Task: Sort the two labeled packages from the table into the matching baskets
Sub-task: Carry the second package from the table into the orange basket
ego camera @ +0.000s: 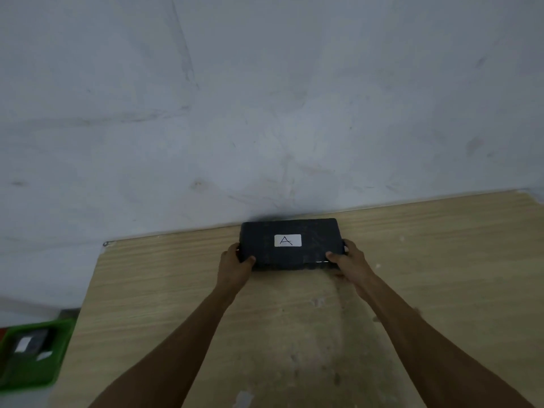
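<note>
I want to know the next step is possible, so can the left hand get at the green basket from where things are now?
Probably not yet. The left hand and the right hand both grip the ends of the black package at the table's far edge, and the green basket sits low beside the table's left side.

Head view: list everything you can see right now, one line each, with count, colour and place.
package: one, black, white label marked A on top, far edge of the table by the wall
table: one, light wood, fills the lower frame
basket: one, green, on the floor off the table's left edge
dark item with a white label: one, inside the basket, too blurred to read
wall: one, grey-white, behind the table
hands: two, left hand and right hand gripping the package's short ends
</note>
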